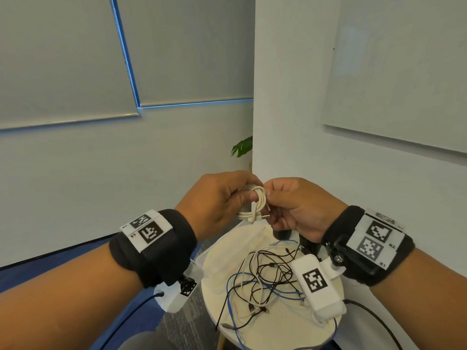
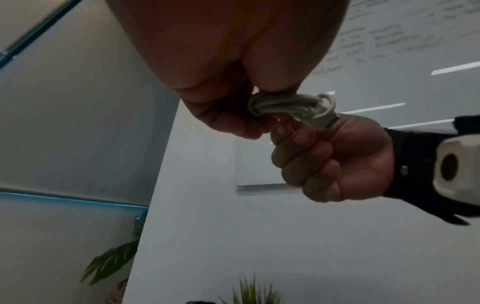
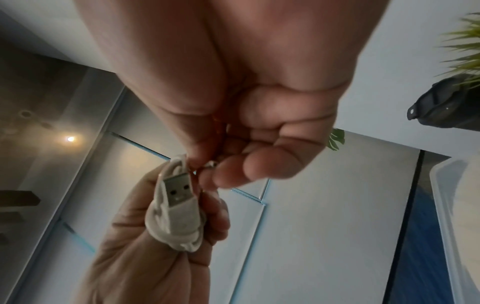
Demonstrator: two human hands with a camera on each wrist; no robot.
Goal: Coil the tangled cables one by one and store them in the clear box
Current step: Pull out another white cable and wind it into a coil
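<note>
A white USB cable (image 1: 254,205) wound into a small coil is held up above the table between both hands. My left hand (image 1: 222,198) grips the coil (image 2: 291,107), with the thumb through its loops. My right hand (image 1: 290,205) pinches the coil's end beside the USB plug (image 3: 176,189), fingers curled. Below, a tangle of black, white and blue cables (image 1: 265,276) lies on the round cream table (image 1: 278,322). The clear box (image 1: 202,261) shows only as a rim at the table's left, mostly hidden by my left wrist.
A white wall corner (image 1: 253,122) stands straight ahead, with a whiteboard (image 1: 404,72) to its right and window blinds at left. A green plant leaf (image 1: 242,146) peeks past the corner. A dark object (image 1: 281,233) sits at the table's far side. Blue floor lies at left.
</note>
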